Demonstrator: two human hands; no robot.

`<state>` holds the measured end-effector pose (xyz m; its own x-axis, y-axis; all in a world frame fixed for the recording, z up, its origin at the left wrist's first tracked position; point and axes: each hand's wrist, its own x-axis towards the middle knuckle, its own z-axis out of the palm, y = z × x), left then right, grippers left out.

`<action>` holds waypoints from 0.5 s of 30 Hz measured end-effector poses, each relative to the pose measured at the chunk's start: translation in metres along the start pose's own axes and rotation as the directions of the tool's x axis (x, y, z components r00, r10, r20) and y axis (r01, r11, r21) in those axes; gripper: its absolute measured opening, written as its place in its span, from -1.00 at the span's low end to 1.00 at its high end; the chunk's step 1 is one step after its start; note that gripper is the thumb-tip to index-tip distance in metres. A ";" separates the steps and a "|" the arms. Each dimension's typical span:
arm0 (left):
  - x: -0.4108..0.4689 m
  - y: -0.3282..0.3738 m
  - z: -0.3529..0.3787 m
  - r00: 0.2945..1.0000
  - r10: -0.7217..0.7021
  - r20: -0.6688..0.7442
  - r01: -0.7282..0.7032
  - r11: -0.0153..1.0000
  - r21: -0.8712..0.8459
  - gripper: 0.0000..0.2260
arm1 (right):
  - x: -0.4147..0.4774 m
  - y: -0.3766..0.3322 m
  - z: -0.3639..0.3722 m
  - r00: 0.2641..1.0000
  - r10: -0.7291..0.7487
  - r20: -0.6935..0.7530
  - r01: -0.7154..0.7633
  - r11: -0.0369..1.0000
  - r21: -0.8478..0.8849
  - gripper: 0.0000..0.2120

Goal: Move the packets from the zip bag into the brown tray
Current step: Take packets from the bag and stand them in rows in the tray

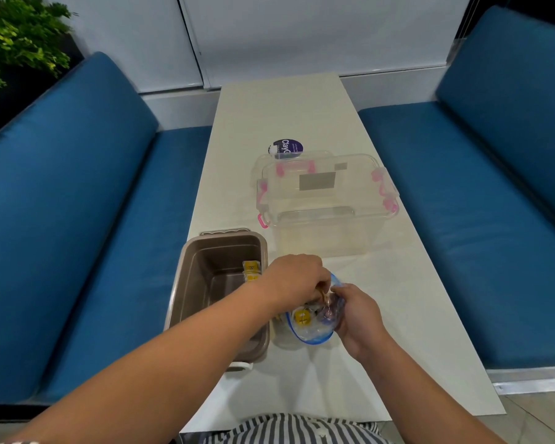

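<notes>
Person, head view. Both arms in shot. Left forearm [161, 357] and right forearm [430, 389] are bare all the way from the bottom frame edge to the wrists. Left hand [297, 280] and right hand [359, 315] bare too.

Clothing: only a strip shows at bottom centre. It's a striped garment [295, 429] with narrow dark grey and white stripes running roughly lengthwise and fanning outward. Fabric loosely creased, cut off by the frame edge. Small pale spot mid-garment could be a button, cannot tell. Tiny pale-and-dark patch at the bottom-left corner beside the left arm is too cropped to identify.
</notes>
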<state>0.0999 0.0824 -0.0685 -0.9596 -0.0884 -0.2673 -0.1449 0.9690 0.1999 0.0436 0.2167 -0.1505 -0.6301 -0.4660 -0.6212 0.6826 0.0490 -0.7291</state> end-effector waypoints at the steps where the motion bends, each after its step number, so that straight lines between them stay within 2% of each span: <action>1: 0.000 -0.001 -0.001 1.000 -0.005 -0.014 0.005 1.000 -0.011 -0.89 | 0.001 0.000 0.000 1.000 0.001 -0.004 -0.001 1.000 0.004 -0.88; 9: -0.019 -0.019 -0.041 0.988 -0.098 -0.120 0.069 0.973 -0.219 -0.88 | -0.002 -0.001 0.000 1.000 0.006 -0.018 -0.006 1.000 -0.009 -0.85; 15: -0.052 -0.035 -0.071 0.944 -0.206 -0.259 0.146 0.962 -0.232 -0.85 | -0.006 0.000 0.002 0.998 0.038 0.047 -0.041 0.997 0.062 -0.88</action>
<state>0.1382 0.0368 0.0051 -0.9383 -0.3423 -0.0488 -0.3352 0.8655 0.3722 0.0482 0.2179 -0.1467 -0.5854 -0.5052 -0.6340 0.7295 0.0130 -0.6839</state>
